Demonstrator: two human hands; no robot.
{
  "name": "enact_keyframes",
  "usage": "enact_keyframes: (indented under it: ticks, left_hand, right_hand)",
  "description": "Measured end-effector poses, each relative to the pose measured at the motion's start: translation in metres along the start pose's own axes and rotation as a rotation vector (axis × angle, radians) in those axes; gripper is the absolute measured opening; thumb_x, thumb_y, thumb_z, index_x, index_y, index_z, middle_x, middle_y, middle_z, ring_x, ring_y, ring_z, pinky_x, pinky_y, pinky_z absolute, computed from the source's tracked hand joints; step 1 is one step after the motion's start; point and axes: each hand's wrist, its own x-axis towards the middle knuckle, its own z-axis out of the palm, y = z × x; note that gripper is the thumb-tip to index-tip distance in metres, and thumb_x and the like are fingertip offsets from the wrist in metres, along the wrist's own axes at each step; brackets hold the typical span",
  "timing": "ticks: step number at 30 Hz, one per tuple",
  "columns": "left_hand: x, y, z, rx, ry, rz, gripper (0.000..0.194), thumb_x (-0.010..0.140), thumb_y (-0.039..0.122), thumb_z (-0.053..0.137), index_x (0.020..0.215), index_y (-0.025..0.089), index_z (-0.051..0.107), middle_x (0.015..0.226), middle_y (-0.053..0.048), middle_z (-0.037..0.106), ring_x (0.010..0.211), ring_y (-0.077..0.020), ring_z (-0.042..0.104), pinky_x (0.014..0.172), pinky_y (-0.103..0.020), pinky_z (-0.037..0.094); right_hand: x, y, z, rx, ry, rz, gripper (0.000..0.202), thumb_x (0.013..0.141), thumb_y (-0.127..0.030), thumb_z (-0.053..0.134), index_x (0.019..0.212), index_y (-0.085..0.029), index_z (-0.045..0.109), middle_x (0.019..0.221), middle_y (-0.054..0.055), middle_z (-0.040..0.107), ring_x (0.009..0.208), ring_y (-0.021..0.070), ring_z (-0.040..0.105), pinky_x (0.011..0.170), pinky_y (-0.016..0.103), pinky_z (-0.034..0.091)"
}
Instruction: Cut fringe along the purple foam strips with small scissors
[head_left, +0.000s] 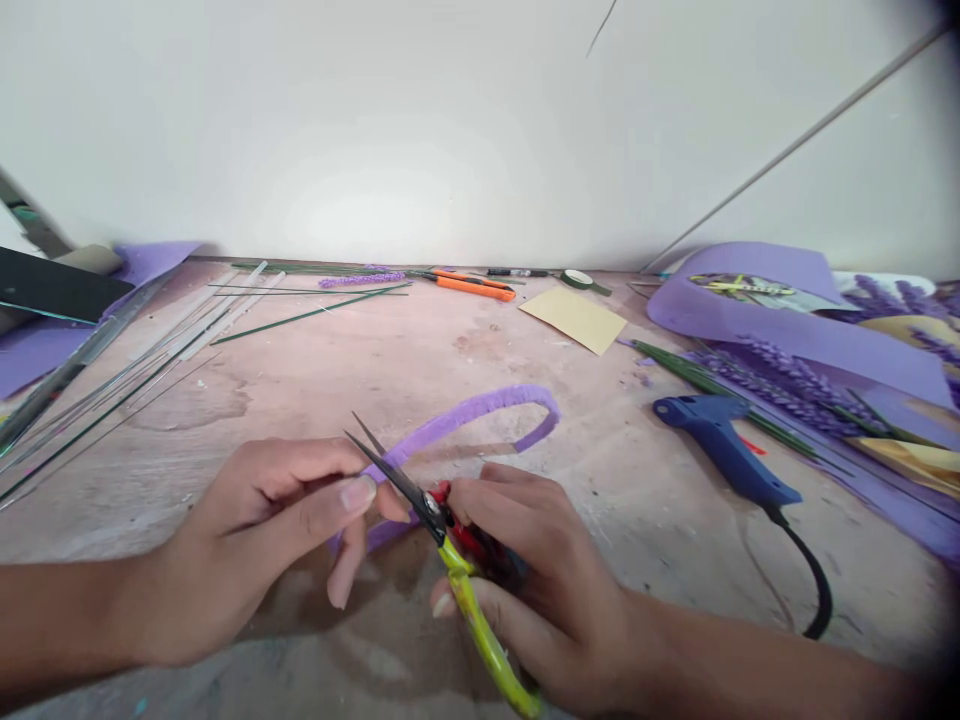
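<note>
A narrow purple paper strip [480, 405] curls in a loop above the table. My left hand [285, 520] pinches it between thumb and index finger, and part of the strip shows below the fingers. In my right hand [540, 550] is a pair of scissors [480, 630] with yellow-green and red on the handles. Their dark blades are parted and point up and left, right beside the pinched part of the strip. Whether the blades touch the paper I cannot tell.
A blue glue gun [724, 450] with a black cord lies at right, near purple paper [795, 330] and lavender-like stems [780, 385]. Behind are a yellow card [574, 318], green tape [577, 279] and an orange-handled tool [472, 285]. Wires and clear sticks [232, 310] lie left.
</note>
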Motion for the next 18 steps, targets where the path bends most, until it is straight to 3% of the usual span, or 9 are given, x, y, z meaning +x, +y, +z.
enact_keyframes:
  ticks: [8, 18]
  left_hand:
    - [0.0016, 0.0048, 0.0003, 0.066, 0.022, 0.066, 0.035, 0.103, 0.037, 0.056, 0.074, 0.022, 0.068, 0.058, 0.003, 0.066, 0.06, -0.0146, 0.057, 0.064, -0.025, 0.046]
    - [0.0048, 0.0085, 0.0016, 0.216, 0.051, 0.077, 0.042, 0.101, 0.031, 0.056, 0.061, 0.022, 0.066, 0.056, 0.001, 0.068, 0.06, -0.0146, 0.06, 0.062, -0.023, 0.046]
  right_hand:
    - [0.0066, -0.0041, -0.0014, 0.041, -0.072, 0.069, 0.042, 0.1, -0.053, 0.055, 0.076, -0.023, 0.04, 0.063, -0.006, 0.045, 0.056, 0.0123, 0.038, 0.06, 0.029, 0.029]
    - [0.0008, 0.0028, -0.0004, 0.017, -0.106, 0.051, 0.031, 0.098, -0.037, 0.057, 0.078, -0.023, 0.037, 0.067, -0.007, 0.045, 0.059, 0.0129, 0.037, 0.063, 0.03, 0.029]
